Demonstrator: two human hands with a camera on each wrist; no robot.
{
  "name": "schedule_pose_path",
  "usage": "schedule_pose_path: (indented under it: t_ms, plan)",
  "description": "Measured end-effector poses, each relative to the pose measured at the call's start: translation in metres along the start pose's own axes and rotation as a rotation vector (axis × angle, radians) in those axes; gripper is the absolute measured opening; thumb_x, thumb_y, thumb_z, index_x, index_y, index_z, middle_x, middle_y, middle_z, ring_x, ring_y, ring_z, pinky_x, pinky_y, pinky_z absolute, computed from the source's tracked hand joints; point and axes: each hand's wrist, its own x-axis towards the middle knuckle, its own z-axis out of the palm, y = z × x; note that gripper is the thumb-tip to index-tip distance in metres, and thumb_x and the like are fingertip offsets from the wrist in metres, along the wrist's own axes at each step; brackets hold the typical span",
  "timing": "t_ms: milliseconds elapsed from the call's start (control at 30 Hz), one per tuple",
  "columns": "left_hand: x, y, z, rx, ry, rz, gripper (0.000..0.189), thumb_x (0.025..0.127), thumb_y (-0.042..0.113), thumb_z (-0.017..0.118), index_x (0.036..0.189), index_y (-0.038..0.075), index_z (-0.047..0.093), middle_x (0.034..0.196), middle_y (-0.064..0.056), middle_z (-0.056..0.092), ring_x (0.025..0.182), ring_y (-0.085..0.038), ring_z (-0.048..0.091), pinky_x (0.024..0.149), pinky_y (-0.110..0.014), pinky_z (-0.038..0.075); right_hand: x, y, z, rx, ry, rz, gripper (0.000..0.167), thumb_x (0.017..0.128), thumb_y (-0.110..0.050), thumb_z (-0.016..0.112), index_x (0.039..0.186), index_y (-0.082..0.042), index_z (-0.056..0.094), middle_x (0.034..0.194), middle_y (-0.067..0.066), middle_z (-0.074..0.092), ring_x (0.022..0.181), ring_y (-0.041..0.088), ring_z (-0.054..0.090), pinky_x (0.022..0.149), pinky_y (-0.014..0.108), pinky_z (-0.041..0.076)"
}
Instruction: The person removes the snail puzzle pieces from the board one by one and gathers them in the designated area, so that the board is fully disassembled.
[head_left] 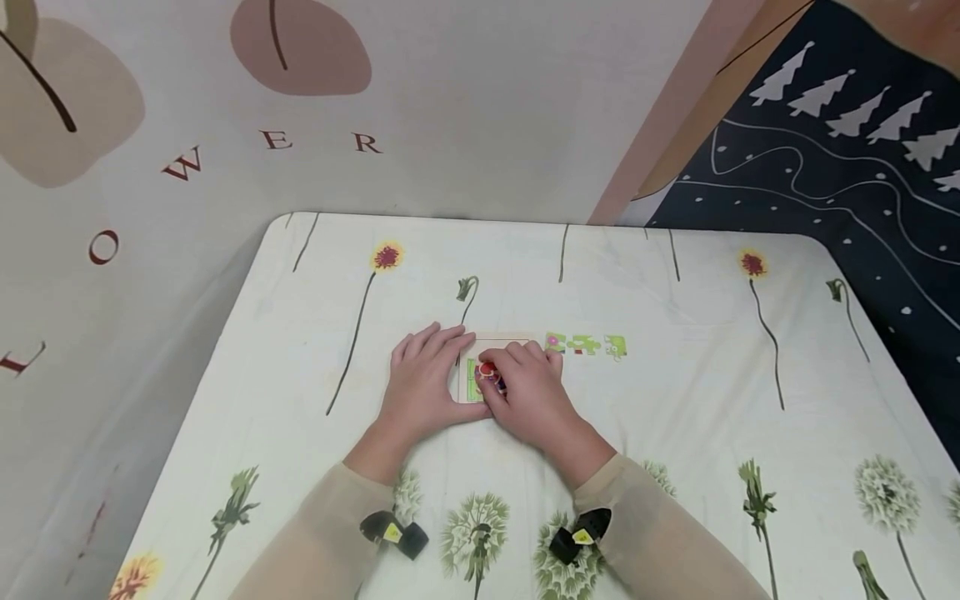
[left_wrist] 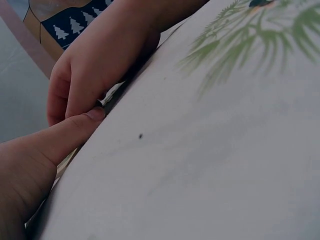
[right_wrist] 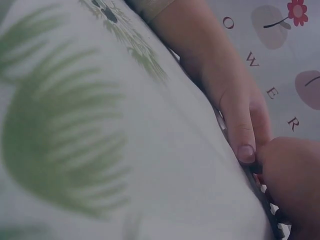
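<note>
Mid-worktop (head_left: 697,358), on a white flower-print cover, a small puzzle board (head_left: 506,339) lies flat between the two hands. Left hand (head_left: 427,379): fingers straight and slightly spread at the board's left edge, thumb stretched along the near edge, nothing gripped. Right hand (head_left: 534,390): fingers curled over the board, thumb and forefinger pinching a red-and-dark puzzle piece (head_left: 490,372), partly covered. Left thumb tip sits right by the right hand's fingers, seen in both wrist views; contact between them can't be told. Green patch (head_left: 472,381) shows inside the board, left of the pinched piece. Three green pieces (head_left: 584,344) lie in a row on the cover, just beyond the right hand and right of the board; leftmost has a pink spot. Beige sleeves (head_left: 322,529) on both arms, a black wrist device (head_left: 395,534) on each. Behind: pale sheet (head_left: 480,125) with red letters, dark panel (head_left: 810,167) with white trees.
</note>
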Motion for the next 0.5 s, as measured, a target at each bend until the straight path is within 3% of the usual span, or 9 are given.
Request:
schedule_pose_path:
  t_ms: [500]
  plan:
    - [-0.0001, -0.0015, 0.0008, -0.003, -0.010, 0.004, 0.107, 0.069, 0.075, 0.086, 0.155, 0.018, 0.057, 0.161, -0.005, 0.049, 0.154, -0.036, 0.032, 0.121, -0.063, 0.019, 0.0017, -0.0002, -0.0007, 0.054, -0.009, 0.026, 0.027, 0.103, -0.030, 0.071, 0.127, -0.018, 0.071, 0.105, -0.005, 0.066, 0.097, 0.021, 0.051, 0.094, 0.054, 0.032]
